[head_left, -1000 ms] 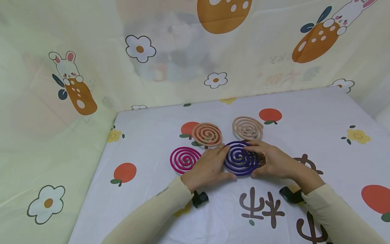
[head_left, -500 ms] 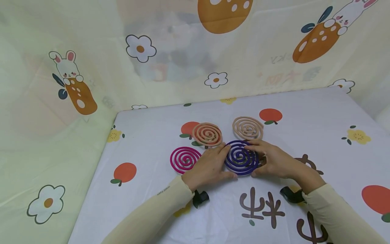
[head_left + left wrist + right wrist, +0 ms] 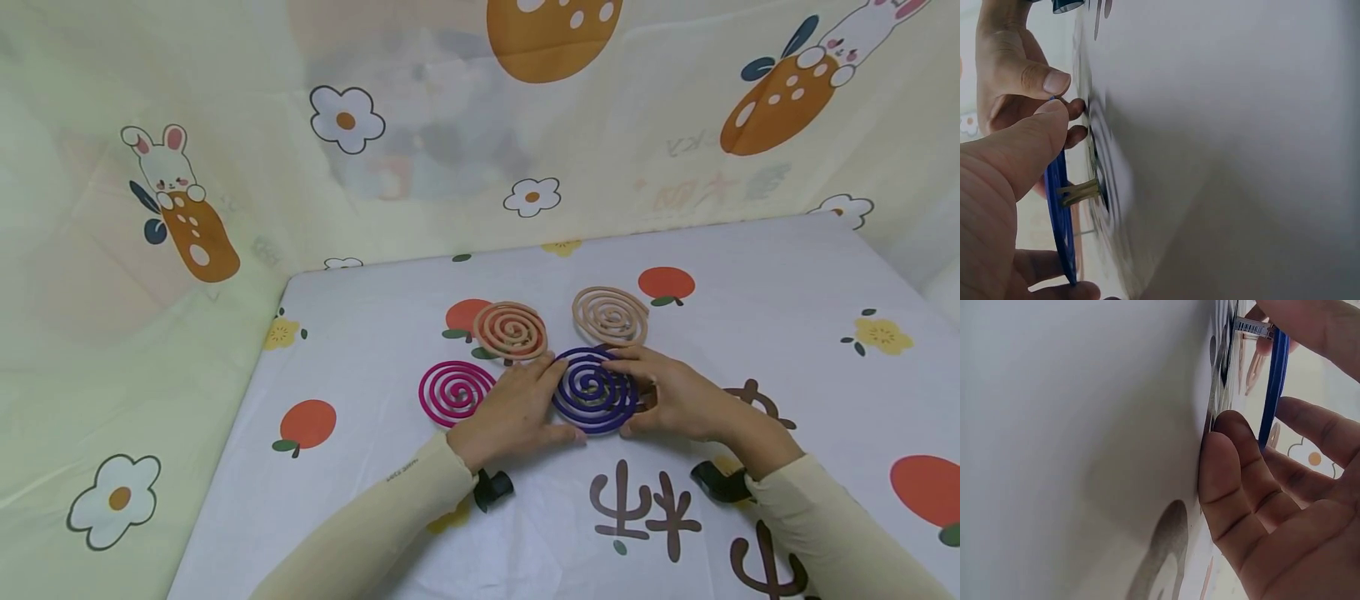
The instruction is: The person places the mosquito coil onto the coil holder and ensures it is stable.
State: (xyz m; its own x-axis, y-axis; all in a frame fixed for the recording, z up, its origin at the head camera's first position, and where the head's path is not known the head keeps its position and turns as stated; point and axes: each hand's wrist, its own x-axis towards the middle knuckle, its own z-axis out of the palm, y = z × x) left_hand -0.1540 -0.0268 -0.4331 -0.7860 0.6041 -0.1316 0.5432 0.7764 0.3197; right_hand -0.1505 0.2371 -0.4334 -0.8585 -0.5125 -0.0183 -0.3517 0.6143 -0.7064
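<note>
A dark blue mosquito coil [image 3: 592, 387] lies roughly level between my hands. My left hand [image 3: 513, 412] grips its left side, with the thumb at the near edge and fingers at the far edge. On the opposite side my right hand [image 3: 678, 396] holds the rim between thumb and fingers. Under the coil, a small metal stand [image 3: 1082, 192] bridges the gap down to the table surface in the left wrist view. The right wrist view shows the coil [image 3: 1274, 381] edge-on above the cloth, some right fingers resting low near the table.
A magenta coil [image 3: 442, 392] lies left of my left hand, partly covered by it. Behind are two tan coils [image 3: 510, 331], the right tan coil [image 3: 609, 315] close to my right fingertips. A printed white cloth [image 3: 375, 500] covers the table, and patterned curtains [image 3: 420, 167] enclose it.
The blue coil rose slightly and then dropped slightly again between my hands. Both hands keep nearly the same place, and the other coils have not moved.
</note>
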